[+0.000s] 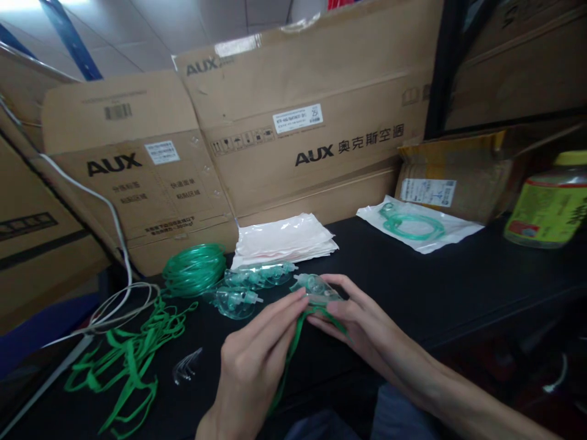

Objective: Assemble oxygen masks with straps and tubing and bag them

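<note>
A clear oxygen mask [316, 285] is held up between my two hands over the black table. My left hand [257, 345] is closed, its fingertips pressed at the mask's left edge; its thumb is hidden. From the other side my right hand [355, 308] grips the mask, thumb and fingers around its edge. A green elastic strap [293, 348] runs along the mask's near edge and hangs down beside my left hand. Whether the strap is threaded through the mask I cannot tell. Just left of it lie several more clear masks [236, 299] with green-tinted parts.
Coiled green tubing [195, 269], loose green straps [132, 360] and thin metal strips [187, 365] lie at left. Behind are white packets [284, 239] and a pouch with tubing [458, 229]. Cardboard boxes [321, 177] wall the back; a yellow-labelled bottle [548, 205] stands right.
</note>
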The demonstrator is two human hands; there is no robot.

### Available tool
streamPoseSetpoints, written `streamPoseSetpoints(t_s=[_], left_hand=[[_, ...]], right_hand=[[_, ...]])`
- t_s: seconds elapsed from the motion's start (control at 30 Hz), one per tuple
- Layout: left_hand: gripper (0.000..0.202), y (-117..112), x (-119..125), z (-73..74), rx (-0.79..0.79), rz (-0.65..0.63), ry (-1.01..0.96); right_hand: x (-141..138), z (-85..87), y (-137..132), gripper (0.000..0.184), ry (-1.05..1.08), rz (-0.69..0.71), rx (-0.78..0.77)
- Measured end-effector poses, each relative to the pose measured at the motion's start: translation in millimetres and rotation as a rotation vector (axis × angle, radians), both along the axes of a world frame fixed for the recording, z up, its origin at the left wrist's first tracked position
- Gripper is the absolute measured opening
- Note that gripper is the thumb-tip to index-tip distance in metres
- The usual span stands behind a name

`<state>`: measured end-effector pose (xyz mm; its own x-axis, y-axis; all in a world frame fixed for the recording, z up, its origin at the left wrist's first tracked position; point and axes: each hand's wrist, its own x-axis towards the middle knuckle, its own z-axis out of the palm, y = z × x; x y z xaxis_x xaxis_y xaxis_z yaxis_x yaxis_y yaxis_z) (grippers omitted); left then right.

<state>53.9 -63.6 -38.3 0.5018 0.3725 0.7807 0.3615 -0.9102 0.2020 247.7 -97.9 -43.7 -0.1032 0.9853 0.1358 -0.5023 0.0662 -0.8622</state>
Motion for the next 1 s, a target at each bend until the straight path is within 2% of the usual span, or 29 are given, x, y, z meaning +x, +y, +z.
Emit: streamPoseSetpoints(t_s=[0.13,0.27,0.4,0.5,0.57,0.67,0.73,0.87,0.93,1.0], left_hand=[[0.052,-0.4,8.6,-7.6,0.117,0.019,0.090],[0.047,-3.2,19.2,-10.4,-0.004,0.100,0.052],[0.041,-2.2,18.2,-8.8,0.048,0.025,0.037],[0.036,-0.2,17.4,-6.5,0.058,0.017,-0.018],[0.032,0.5,20.6,-4.9,0.034,0.019,-0.019],[0.027,0.4,29.6,-2.9,-0.017,0.016,0.004],[0.027,-0.2,35.3,-1.2,-0.044,-0.009,0.031],[0.024,1.8,31.0,11.4,-0.043,-0.039,0.063],[0.022,10.0,16.1,26.0,-0.039,0.059,0.060],[0.021,26.6,-6.7,45.9,-0.026,0.235,0.084]], right_hand=[[-10.4,0.2,7.6,0.040,0.105,-0.023,-0.026],[-12.0,-2.4,18.3,0.034,0.158,-0.029,0.030],[-8.1,-7.2,23.0,0.030,0.225,-0.034,0.029],[-8.1,-8.2,21.8,0.032,0.244,-0.042,0.031],[-10.1,-7.2,19.9,0.041,0.217,-0.050,0.027],[-13.0,-4.0,18.3,0.067,0.163,-0.093,-0.022],[-12.7,-1.1,19.5,0.072,0.133,-0.125,-0.049],[-1.8,4.3,27.1,0.053,0.071,-0.243,-0.003],[8.0,4.1,30.5,0.049,0.056,-0.338,0.002],[18.0,1.3,31.4,0.048,0.038,-0.403,-0.028]])
